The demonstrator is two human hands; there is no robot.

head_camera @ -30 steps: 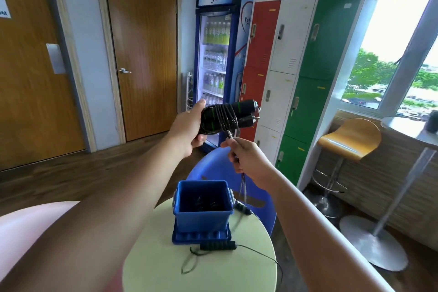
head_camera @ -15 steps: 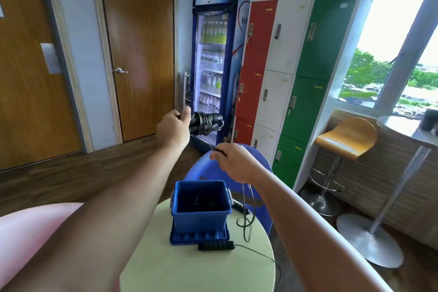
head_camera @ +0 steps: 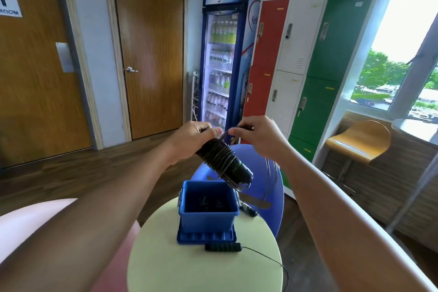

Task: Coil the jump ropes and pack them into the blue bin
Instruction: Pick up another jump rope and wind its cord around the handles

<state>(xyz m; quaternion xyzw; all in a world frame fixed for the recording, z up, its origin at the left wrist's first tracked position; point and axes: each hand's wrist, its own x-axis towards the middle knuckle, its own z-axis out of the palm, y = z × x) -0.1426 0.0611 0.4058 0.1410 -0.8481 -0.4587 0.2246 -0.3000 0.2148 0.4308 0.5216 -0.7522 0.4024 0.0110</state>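
Centre frame: left hand (head_camera: 192,136) has its fingers curled round the top end of the black jump rope handles (head_camera: 239,172), which tilt down-right with cord (head_camera: 219,161) wound around them, the lower end just above the rim of the blue bin (head_camera: 208,219). Right hand (head_camera: 257,137), just right of it, pinches the cord at the bundle's top, and loose cord loops down in front of the blue chair (head_camera: 276,194). Lower centre, the bin sits on a blue lid (head_camera: 205,239) on the round pale table (head_camera: 180,270) with dark coils inside; another black handle (head_camera: 222,248) lies just in front of the lid, its cord trailing right.
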